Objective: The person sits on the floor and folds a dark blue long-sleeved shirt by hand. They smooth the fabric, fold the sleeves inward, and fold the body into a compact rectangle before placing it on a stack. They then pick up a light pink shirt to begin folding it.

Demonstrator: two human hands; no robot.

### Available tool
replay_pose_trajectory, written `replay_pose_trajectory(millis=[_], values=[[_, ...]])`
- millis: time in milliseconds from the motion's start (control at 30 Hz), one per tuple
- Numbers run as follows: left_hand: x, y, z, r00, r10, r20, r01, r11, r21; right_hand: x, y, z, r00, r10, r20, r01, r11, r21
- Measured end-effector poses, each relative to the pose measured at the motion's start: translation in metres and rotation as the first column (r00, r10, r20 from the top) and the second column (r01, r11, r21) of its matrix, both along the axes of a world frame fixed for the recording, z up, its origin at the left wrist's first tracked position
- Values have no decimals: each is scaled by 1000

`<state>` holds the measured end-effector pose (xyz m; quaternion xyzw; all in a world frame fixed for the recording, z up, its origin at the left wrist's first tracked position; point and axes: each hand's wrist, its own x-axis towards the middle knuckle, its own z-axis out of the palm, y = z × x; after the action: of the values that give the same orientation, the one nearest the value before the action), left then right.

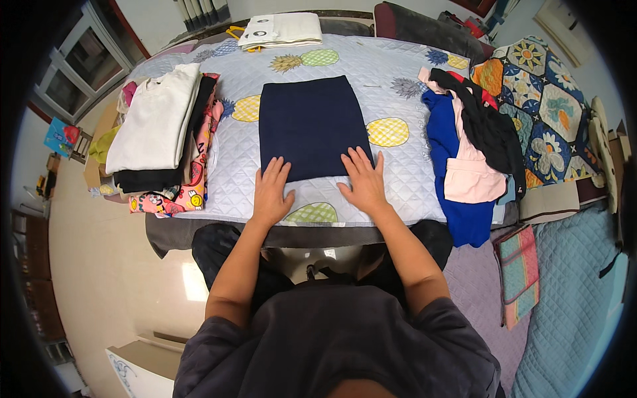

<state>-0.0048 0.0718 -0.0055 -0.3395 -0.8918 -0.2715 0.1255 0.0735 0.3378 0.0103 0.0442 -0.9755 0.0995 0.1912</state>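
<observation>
A navy blue garment (313, 124), folded into a flat, nearly square shape, lies in front of me on a quilted pad (239, 184) with a pineapple print. The fingers of my left hand (272, 191) rest on its near left corner, palm down. At its near right corner, my right hand (364, 184) lies flat with the fingers spread on the cloth. Neither hand grips anything. To the left is a stack of folded clothes, topped by a white sweatshirt (154, 124). Over on the right, loose clothes lie in a heap, among them a blue garment (443, 144), a pink garment (475, 181) and a black garment (482, 124).
Folded white cloth with metal eyelets (286, 31) lies at the far edge, with a yellow hanger (234, 33) beside it. A patterned quilted cover (542, 109) drapes the seat at right. A striped folded cloth (520, 276) lies lower right. My knees are against the near edge.
</observation>
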Motion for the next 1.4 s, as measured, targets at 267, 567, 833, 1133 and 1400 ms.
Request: replay_pose_trajectory(millis=[267,567,833,1133,1400], values=[[-36,17,-7,991,136,14,-137,979,151,-72,-70,-14,996,33,-81,-25,995,95],[-8,17,-35,846,22,533,-499,389,775,-96,-79,44,988,155,11,-155,987,-34],[-33,29,-43,401,-737,544,-796,13,605,-71,-107,197,932,284,227,-202,924,-325],[-44,-30,-22,676,-675,296,-528,-164,833,-38,-67,300,868,470,161,7,312,-950],[-42,-77,52,434,-775,459,-630,103,770,-36,13,221,863,470,183,247,-78,-966]])
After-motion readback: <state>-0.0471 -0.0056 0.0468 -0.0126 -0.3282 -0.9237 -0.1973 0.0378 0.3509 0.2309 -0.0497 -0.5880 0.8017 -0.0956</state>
